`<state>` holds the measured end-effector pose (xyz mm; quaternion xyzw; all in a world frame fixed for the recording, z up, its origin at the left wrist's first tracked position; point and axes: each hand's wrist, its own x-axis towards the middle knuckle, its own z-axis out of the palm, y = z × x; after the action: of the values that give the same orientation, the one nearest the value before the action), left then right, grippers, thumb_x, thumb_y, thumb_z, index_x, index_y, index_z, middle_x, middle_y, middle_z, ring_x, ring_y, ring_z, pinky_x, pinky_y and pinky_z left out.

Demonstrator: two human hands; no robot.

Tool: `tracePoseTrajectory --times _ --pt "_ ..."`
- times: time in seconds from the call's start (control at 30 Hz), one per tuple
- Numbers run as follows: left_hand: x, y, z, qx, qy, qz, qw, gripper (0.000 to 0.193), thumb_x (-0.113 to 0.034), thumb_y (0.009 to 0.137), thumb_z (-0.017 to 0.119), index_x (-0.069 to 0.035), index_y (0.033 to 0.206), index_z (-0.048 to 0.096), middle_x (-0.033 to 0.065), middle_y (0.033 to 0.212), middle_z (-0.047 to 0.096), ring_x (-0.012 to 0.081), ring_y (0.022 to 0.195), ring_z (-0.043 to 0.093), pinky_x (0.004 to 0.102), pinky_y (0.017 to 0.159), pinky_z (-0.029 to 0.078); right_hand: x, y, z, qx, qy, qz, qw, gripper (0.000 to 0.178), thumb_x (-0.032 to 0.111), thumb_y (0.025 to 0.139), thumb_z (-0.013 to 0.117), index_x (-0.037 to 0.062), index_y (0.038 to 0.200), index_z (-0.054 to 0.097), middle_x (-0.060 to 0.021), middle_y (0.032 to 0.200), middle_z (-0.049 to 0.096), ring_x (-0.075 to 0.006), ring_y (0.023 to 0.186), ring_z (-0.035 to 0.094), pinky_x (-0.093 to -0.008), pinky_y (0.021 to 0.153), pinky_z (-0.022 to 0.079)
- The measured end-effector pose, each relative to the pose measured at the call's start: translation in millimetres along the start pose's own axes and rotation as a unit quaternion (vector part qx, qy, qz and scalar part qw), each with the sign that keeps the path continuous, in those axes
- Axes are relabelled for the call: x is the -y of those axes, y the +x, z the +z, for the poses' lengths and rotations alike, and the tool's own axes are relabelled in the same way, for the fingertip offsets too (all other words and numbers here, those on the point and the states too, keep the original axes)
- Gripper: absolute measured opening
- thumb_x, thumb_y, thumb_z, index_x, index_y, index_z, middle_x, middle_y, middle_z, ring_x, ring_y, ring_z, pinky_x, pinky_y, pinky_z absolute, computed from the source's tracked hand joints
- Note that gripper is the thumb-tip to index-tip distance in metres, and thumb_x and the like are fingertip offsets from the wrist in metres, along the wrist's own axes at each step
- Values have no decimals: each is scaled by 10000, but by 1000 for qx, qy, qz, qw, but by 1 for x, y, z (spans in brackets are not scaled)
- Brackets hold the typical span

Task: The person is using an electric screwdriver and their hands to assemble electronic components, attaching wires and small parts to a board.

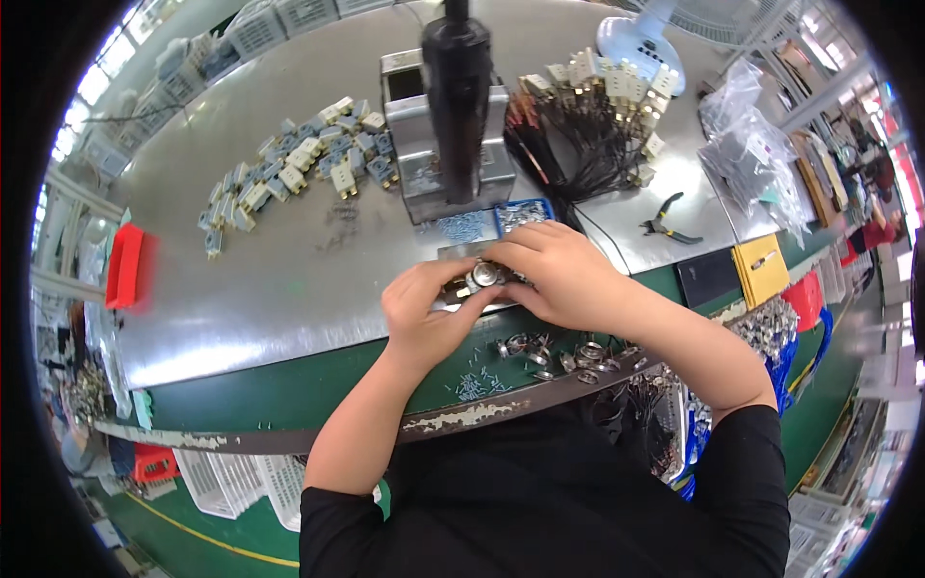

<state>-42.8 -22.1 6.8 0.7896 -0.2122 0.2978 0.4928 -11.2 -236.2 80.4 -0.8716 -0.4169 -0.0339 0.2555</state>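
Observation:
My left hand (pixel 424 313) and my right hand (pixel 554 272) meet in front of a grey metal machine (pixel 398 144). Between them, the fingers of both close round a small round metal part (pixel 486 274) with a shiny rim. A small pale piece (pixel 462 292) shows beside it, by my left thumb. The fingers partly cover a metal plate (pixel 453 252) under the part. Just beyond my right hand lies a blue tray (pixel 551 207) of small metal pieces, with loose screws (pixel 462 226) to its left. Several similar round metal parts (pixel 588 358) lie nearer to me.
A black cylindrical tool (pixel 458 96) hangs over the machine. Grey and white connectors (pixel 289 162) spread at left; black cables (pixel 588 159) with white plugs lie at right. Pliers (pixel 670 223), a yellow pad (pixel 761 270), a red bin (pixel 125 265) and small screws (pixel 479 385) are around.

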Motion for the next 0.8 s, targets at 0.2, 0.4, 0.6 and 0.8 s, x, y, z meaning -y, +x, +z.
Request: tracePoseTrajectory --times 0.2,0.4,0.6,0.8 --pt "-12 6 -2 9 10 -1 1000 390 -52 693 951 -18 1017 737 112 952 778 217 803 750 307 709 592 3 -8 15 -69 -119 -7 990 352 199 800 820 64 1092 679 -49 987 684 -240 950 690 -376 835 507" --pt "-16 9 -1 3 6 -50 999 489 -72 686 964 -1 1106 724 116 956 783 230 838 775 317 743 617 7 -8 16 -78 -123 2 989 390 236 787 828 56 1091 662 -52 949 669 -247 903 679 -370 804 488" --pt "-16 14 -10 34 32 107 993 602 -272 731 948 9 1195 687 114 939 776 264 767 754 354 676 585 -38 0 -22 -246 -194 -190 931 421 241 704 860 41 1017 662 -59 846 652 -271 682 610 -415 695 485" --pt "-9 13 1 107 -38 146 983 375 -223 804 867 10 1052 710 108 829 738 269 717 720 355 663 571 -147 33 -90 -412 -289 6 864 266 283 834 842 73 857 680 -78 722 640 -298 663 603 -415 649 477"
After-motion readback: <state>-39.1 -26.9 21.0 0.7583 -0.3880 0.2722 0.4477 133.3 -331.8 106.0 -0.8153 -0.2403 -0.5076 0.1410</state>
